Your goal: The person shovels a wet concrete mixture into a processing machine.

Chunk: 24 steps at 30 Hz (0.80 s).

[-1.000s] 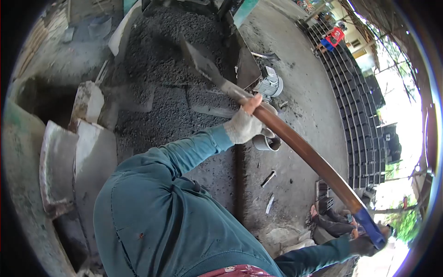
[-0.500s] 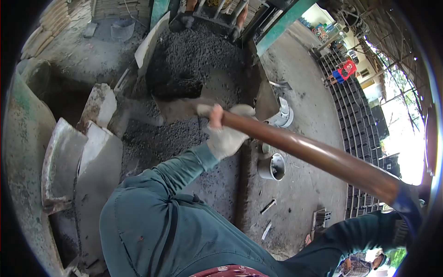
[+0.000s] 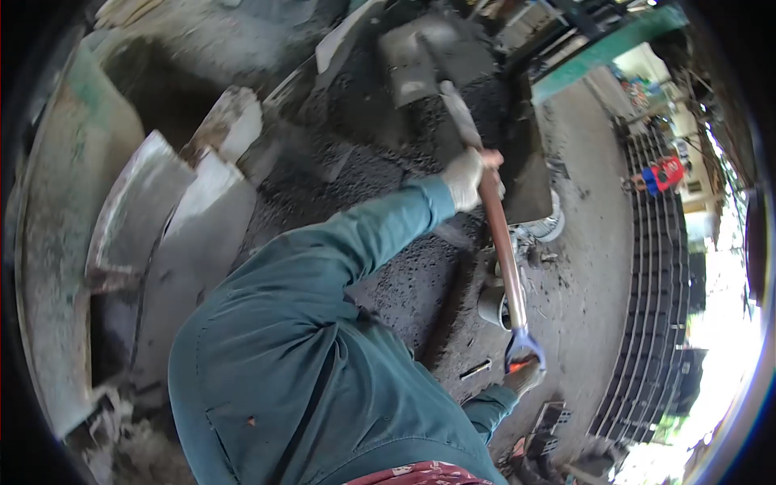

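Observation:
A shovel with a brown wooden shaft runs from the upper middle of the view down to the right. My left hand, in a pale glove with bare fingertips, is closed round the shaft near its lower end. At the blue D-shaped grip, my right hand is wrapped round the handle, also gloved. The flat metal blade, smeared by motion, is over the far end of the dark, grainy mix. More of this mix spreads below my left arm.
Broken concrete slabs lean at the left beside a curved wall. Right of the mix stand a bucket and a white container. Rows of dark blocks line the floor farther right, near a person in red.
The shovel has swung forward, its blade now out at the far end of the mix. My left hand moved up and right; my right hand came inward from the right edge. The view has turned.

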### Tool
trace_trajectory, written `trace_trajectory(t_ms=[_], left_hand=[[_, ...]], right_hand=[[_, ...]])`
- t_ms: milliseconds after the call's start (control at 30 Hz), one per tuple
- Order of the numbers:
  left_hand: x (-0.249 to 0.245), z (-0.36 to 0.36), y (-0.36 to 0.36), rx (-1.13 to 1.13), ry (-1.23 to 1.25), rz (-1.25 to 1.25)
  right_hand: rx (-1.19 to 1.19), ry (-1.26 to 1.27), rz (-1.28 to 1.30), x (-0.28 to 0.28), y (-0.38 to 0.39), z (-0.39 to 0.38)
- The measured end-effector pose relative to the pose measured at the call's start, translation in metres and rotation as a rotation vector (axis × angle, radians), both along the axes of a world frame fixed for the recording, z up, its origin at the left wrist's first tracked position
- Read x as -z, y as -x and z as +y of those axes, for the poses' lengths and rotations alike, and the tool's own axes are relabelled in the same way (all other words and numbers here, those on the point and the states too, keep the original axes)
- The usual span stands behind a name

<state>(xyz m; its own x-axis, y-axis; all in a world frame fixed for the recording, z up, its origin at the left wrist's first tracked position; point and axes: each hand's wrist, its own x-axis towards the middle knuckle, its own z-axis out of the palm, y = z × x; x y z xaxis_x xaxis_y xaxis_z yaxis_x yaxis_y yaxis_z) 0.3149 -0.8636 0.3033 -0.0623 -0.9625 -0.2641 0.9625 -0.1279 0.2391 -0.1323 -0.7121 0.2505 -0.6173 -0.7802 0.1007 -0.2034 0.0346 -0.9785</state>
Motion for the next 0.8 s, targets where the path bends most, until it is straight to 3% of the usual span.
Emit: trace_trajectory(t_ms=[67,133,200,267,300,400,433,467,500,567,600,633,667,700,800], left_hand=[[0.02,0.058,0.038,0.09,0.21,-0.097],[0.058,0.112,0.07,0.162,0.504,-0.051],[0.069,0.174,0.087,0.042,0.442,-0.151],[0.122,0.217,0.105,-0.099,0.282,0.03],[0.146,0.238,0.108,-0.186,0.141,0.145],[0.217,0.298,0.108,-0.508,-0.375,0.488],[0.237,0.315,0.103,-0.573,-0.576,0.602],[0.263,0.331,0.092,-0.624,-0.772,0.722],[0.315,0.351,0.089,-0.788,-0.787,0.685],[0.366,0.382,0.087,-0.991,-0.864,0.66],[0.376,0.392,0.081,-1.037,-0.923,0.675],[0.384,0.401,0.074,-1.079,-0.981,0.692],[0.401,0.411,0.064,-1.144,-0.991,0.708],[0.424,0.42,0.057,-1.207,-1.005,0.724],[0.449,0.436,0.017,-1.303,-1.003,0.713]], right_hand=[[-0.004,-0.213,-0.283,0.048,0.045,0.002],[0.013,-0.371,-0.275,0.098,0.122,-0.011],[-0.111,-0.499,-0.215,0.118,0.177,-0.021],[-0.382,-0.552,-0.139,0.13,0.197,-0.044],[-0.196,-0.619,-0.099,0.139,0.194,-0.058],[-0.476,-0.757,-0.063,0.17,0.172,-0.094],[-0.654,-0.821,0.013,0.176,0.152,-0.103],[-0.683,-0.831,-0.026,0.132,0.069,-0.087],[-0.743,-0.937,-0.184,0.132,0.031,-0.095],[-1.159,-0.858,0.141,0.143,-0.046,-0.092],[-1.222,-0.982,0.136,0.118,-0.107,-0.076],[-1.224,-1.265,-0.175,0.118,-0.152,-0.074],[-1.57,-0.953,0.439,0.134,-0.193,-0.062],[-1.693,-0.75,0.617,0.117,-0.246,-0.035],[-1.85,-0.745,0.6,0.104,-0.366,0.03]])
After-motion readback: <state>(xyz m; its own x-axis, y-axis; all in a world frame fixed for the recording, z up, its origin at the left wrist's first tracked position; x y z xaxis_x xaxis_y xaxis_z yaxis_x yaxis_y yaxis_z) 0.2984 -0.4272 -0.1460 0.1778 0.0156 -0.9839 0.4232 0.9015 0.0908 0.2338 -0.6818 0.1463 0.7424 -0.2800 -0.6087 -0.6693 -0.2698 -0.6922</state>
